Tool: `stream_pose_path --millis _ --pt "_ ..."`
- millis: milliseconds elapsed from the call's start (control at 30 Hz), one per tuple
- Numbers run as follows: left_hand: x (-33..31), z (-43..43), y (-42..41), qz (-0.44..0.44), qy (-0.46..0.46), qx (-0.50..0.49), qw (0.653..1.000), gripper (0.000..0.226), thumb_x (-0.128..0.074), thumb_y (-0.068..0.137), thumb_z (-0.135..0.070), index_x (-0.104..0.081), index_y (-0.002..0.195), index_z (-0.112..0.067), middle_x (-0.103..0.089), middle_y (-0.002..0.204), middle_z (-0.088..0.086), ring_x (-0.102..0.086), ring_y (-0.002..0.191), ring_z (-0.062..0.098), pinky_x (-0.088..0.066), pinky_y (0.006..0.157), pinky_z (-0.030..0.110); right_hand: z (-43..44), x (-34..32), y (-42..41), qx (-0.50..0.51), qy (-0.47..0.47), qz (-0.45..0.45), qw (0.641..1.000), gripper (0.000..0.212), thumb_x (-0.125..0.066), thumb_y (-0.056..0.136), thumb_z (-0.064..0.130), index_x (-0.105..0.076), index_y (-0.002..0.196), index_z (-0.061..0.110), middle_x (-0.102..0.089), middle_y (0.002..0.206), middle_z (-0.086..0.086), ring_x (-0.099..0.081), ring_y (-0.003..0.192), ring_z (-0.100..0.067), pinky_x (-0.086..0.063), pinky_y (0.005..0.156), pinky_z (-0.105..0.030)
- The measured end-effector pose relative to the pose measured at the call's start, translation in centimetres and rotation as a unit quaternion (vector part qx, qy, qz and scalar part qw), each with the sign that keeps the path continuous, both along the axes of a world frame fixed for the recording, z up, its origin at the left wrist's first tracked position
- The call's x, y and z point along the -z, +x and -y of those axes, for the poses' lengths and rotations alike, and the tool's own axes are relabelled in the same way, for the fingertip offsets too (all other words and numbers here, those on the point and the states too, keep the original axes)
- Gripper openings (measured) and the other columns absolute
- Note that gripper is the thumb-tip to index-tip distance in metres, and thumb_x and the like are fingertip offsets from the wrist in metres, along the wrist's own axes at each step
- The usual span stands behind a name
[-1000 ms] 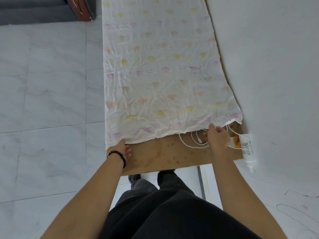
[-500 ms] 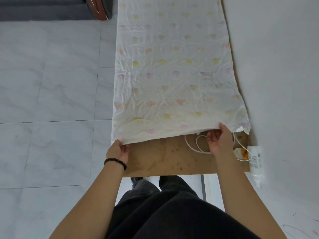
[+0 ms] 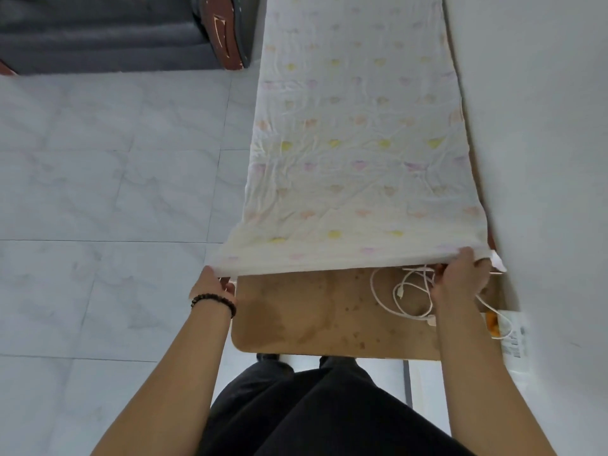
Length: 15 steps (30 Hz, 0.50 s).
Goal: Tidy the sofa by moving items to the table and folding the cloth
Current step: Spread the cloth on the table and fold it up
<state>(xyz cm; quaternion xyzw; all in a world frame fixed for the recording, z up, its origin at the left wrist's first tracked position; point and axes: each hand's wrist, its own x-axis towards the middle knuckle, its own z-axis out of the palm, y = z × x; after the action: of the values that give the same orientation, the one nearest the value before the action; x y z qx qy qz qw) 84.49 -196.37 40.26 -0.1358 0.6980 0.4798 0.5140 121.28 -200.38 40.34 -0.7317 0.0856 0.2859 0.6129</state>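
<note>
Folding step: my left grip (image 3: 210,286) and right grip (image 3: 460,274) each pinch 1 corner of the cloth (image 3: 358,153), which stretches away from both along the table (image 3: 312,311). Next I'd carry this edge to the far end, missing the cable (image 3: 404,294) under my right grip.

Pale marble-tiled floor (image 3: 98,192), white wall (image 3: 543,126), dark sofa (image 3: 98,34).

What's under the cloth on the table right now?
Under the cloth the brown table shows at the lifted near edge, with a white cable reaching beneath. Farther back, everything is covered.
</note>
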Motion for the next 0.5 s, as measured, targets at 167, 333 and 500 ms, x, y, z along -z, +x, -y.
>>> stream_pose_path --millis 167,333,500 --pt "-0.7 -1.9 -0.8 -0.029 -0.013 0.046 0.998 0.015 -0.049 0.090 -0.007 -0.058 0.103 -0.009 -0.064 0.093 0.006 -0.059 0.069 0.014 -0.042 0.048 0.022 -1.8 -0.1 -1.8 -0.019 -0.025 0.067 0.997 0.042 -0.041 0.104 0.026 -0.042 0.145 0.022 -0.055 0.137 -0.001 -0.057 0.115 -0.019 -0.049 0.099 -0.032" --pt "-1.3 -4.7 -4.4 0.028 0.018 0.124 0.992 0.007 -0.052 0.091 -0.003 -0.056 0.096 -0.005 -0.063 0.107 0.012 -0.065 0.075 0.018 -0.045 0.048 0.021 -3.9 -0.8 -4.2 -0.025 -0.035 0.093 0.995 0.040 -0.044 0.100 0.024 -0.045 0.139 0.019 -0.056 0.133 -0.008 -0.059 0.114 -0.025 -0.051 0.099 -0.041" --pt "-3.2 -9.0 -9.2 0.066 0.067 0.219 0.971 0.020 -0.061 0.091 -0.005 -0.058 0.110 -0.001 -0.066 0.108 0.015 -0.070 0.077 0.019 -0.048 0.046 0.021 -5.8 -4.1 -5.5 0.061 -0.047 0.143 0.987 0.022 -0.042 0.094 0.022 -0.048 0.115 0.023 -0.056 0.119 -0.006 -0.057 0.099 -0.022 -0.050 0.096 -0.043"
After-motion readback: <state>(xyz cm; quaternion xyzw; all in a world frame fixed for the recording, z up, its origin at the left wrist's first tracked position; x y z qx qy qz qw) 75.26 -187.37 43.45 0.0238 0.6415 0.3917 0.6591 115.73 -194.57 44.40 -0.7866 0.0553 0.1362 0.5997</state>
